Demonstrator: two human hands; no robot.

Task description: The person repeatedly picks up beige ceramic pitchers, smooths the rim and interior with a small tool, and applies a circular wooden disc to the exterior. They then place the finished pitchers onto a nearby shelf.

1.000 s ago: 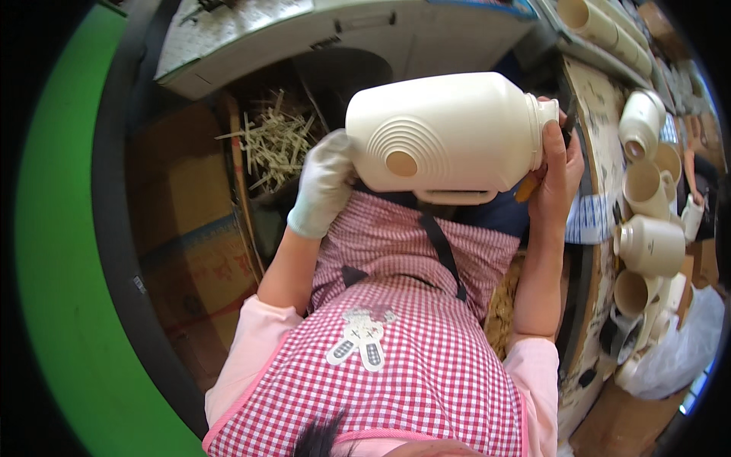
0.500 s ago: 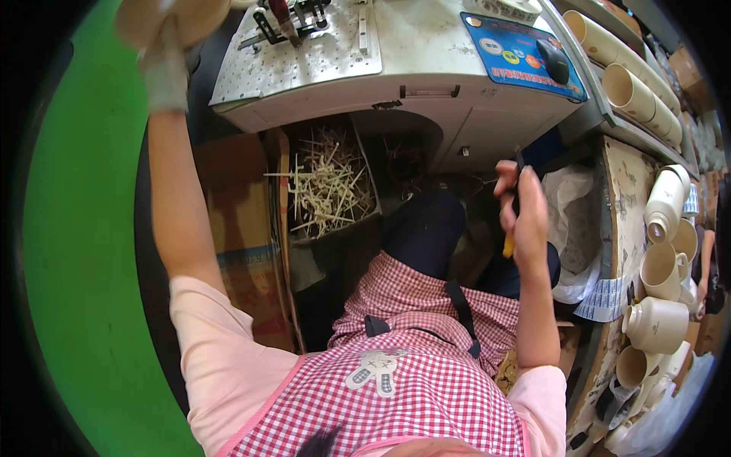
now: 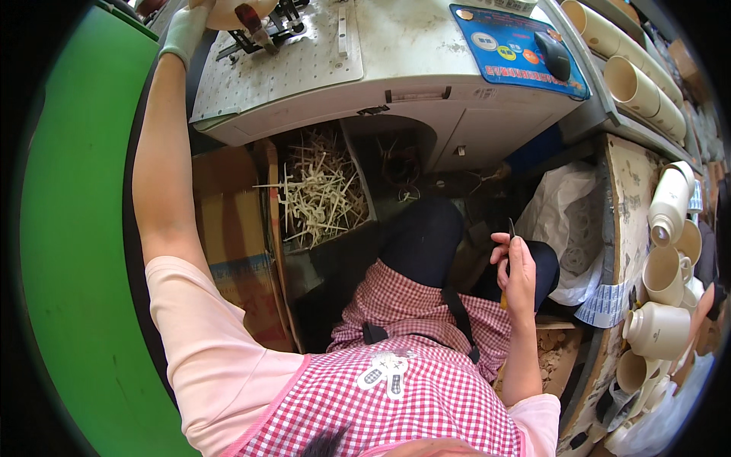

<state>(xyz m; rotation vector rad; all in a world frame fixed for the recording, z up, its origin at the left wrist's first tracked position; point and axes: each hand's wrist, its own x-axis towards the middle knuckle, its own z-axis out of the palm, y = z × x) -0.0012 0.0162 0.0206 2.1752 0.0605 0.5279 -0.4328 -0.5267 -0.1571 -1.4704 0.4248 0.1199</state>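
Ahead of both hands, a pale grey-white bench [image 3: 415,49] with a perforated metal plate [image 3: 308,72]. Left hand [image 3: 192,29], in a pale fabric glove, stretched to the bench's far left; fingers cropped, grip cannot be told. Immediately right of it, apparently touching, a smooth, rounded, cream plastic-looking object [image 3: 224,15]: glossless, only its lower curve showing, a black metal fixture with dark red handle [image 3: 250,18] crossing in front. The long stretch seems owed to that far position.

Bare right hand [image 3: 518,270] above the knee, fingers curled round a slim hand tool with dark tip [image 3: 512,227] and yellow handle; tip points up and away, probably sparing the legs. Low between the hands, loose cream sticks [image 3: 324,190], likely scrap, boxed under the bench to stay contained. Beyond the right hand, cream jars [image 3: 661,331].
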